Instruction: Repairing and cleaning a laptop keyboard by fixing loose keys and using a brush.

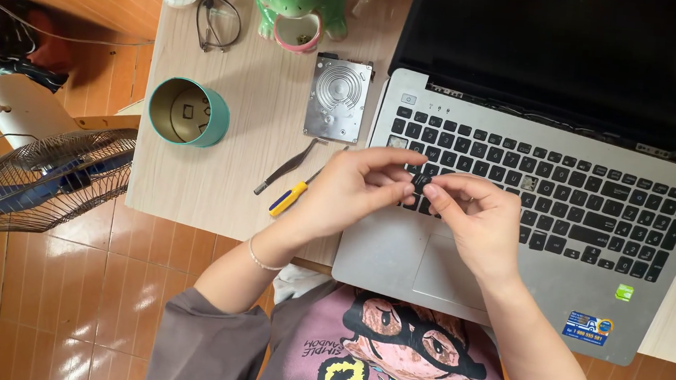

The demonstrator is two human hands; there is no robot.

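Both hands are meeting above the laptop [505, 289] keyboard: the left hand [350, 191] and right hand [479, 220] are pinching together one small black keycap [420, 181] between fingertips. I think the smooth plastic piece could be slipping and falling into a gap where a key is missing. Farther, near the table [219, 182] left edge, a yellow-handled screwdriver [290, 197], metal tweezers [286, 166], a shiny flat hard drive [338, 97] and a round teal tin [189, 112] are lying.

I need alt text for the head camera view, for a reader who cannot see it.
Seen from above, a person's left hand and right hand pinch a small black keycap over a silver laptop with keys missing. Tweezers, a screwdriver and a hard drive lie beside it.
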